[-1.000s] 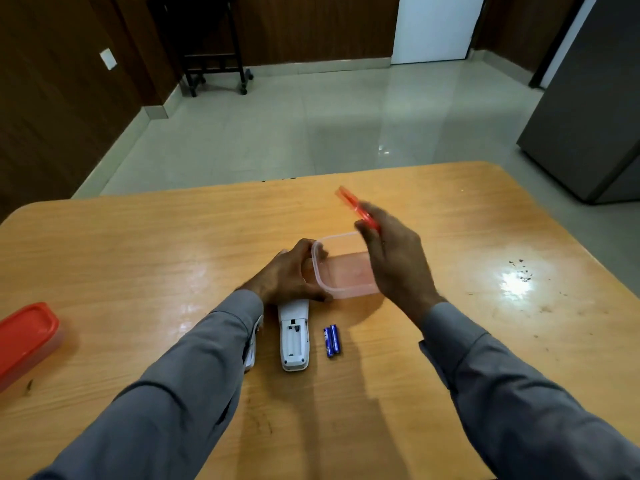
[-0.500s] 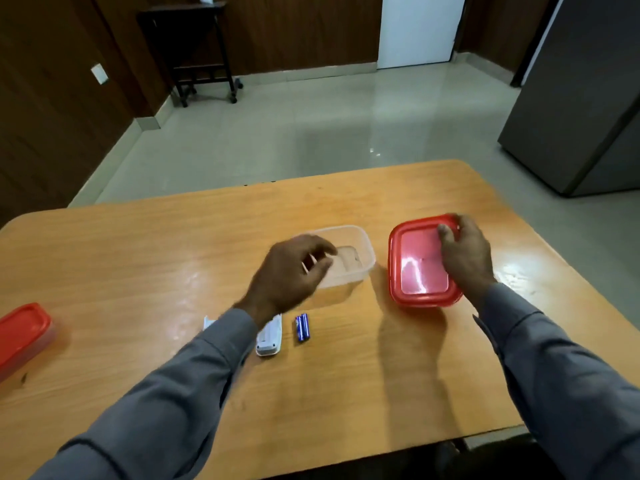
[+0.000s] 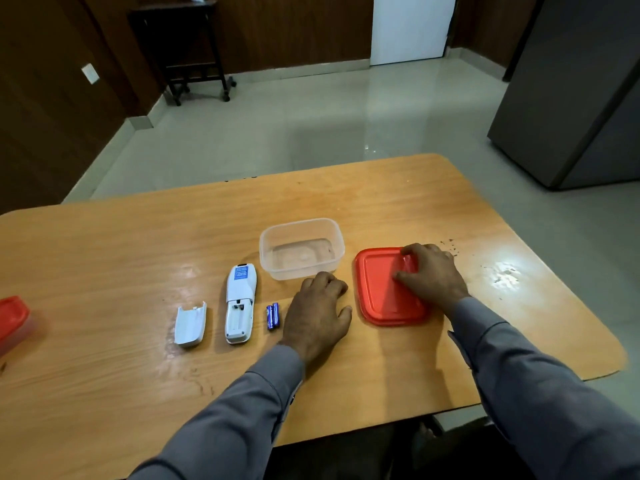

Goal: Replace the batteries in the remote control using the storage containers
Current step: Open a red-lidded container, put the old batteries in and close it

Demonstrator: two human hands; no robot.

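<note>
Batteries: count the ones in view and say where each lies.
2. The two blue batteries lie side by side, touching, on the table, between the open remote and the left hand. More could be hidden in the far-left red-lidded container.

remote control [image 3: 239, 303] label: a blue sticker sits near the far end of its white back, with white print too small to read
batteries [image 3: 272, 315] wrap: blue with a pale band, two lying side by side on the table [image 3: 104, 271]; no brand or number can be made out
red lid [image 3: 384, 292]: raised moulding under the right hand [image 3: 429, 275], no letters legible
clear container [image 3: 301, 249]: a faint mark on its floor, unreadable
</note>
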